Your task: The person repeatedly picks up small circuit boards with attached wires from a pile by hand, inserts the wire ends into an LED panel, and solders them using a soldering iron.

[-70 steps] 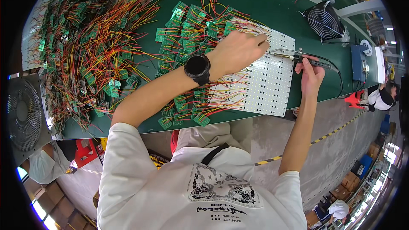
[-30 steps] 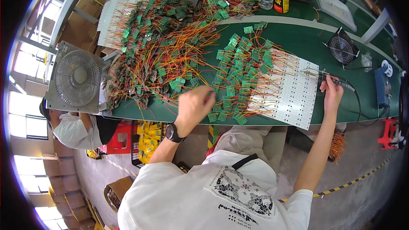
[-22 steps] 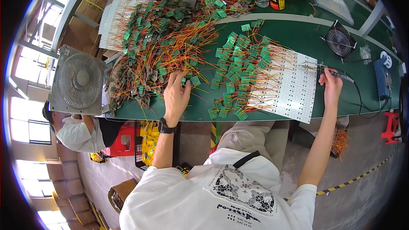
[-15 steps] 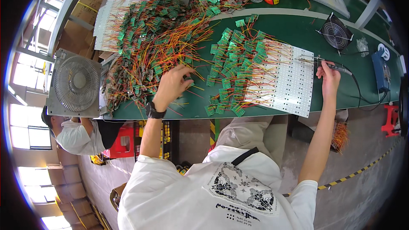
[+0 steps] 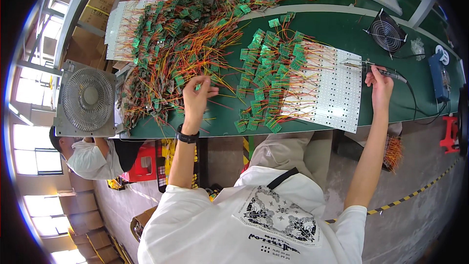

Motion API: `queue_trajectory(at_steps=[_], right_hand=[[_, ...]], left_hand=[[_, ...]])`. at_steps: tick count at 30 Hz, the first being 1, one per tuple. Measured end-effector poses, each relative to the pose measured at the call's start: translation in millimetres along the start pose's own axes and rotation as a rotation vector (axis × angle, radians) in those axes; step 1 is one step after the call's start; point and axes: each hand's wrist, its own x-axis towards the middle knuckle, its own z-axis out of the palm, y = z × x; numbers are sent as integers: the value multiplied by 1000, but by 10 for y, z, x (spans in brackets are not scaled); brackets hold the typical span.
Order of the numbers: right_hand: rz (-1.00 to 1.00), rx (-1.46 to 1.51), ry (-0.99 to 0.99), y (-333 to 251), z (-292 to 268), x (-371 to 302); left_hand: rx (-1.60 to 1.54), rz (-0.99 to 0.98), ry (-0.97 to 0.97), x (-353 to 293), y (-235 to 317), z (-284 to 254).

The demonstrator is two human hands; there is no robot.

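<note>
Presently we find the left hand over the heap of small green circuit boards with red, orange and yellow wire leads, at the near edge of that heap on the green-topped bench. Its fingers are pinched together on what looks to be one wired board or its leads; the piece itself is too small for us to tell apart from the tangle.

The right hand is closed around the handle of a slim black soldering iron, whose tip points leftward over the far corner of the white perforated rectangular panel. A second batch of the same wired green boards lies fanned over the panel, to the left of that hand.

We judge the step in hand to be picking the next wired board out of the heap while the iron is kept ready. The next move calls for lifting one board clear without dragging tangled neighbours, then carrying it rightward to the panel and seating its leads beside the iron's tip.

A black wristwatch sits on the left wrist.
</note>
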Motion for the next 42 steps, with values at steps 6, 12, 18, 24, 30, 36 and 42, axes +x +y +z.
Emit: queue_trajectory(at_steps=[6, 12, 18, 24, 30, 36, 42], right_hand=[[-1, 4, 3, 10, 2, 6], [0, -12, -6, 8, 7, 0], [2, -21, -3, -5, 18, 4], [14, -20, 0, 6, 4, 9], [26, -25, 12, 3, -7, 20], [41, -25, 23, 29, -27, 32], [73, -29, 47, 4, -5, 30]], left_hand=[[467, 62, -258, -90, -10, -62], [569, 77, -460, -54, 274, -67], [772, 260, -599, 27, 361, -75], [823, 178, -661, 74, 376, -115], [462, 146, -470, 41, 291, -232], [365, 53, -485, -62, 397, -253], [795, 178, -663, -167, 381, -275]])
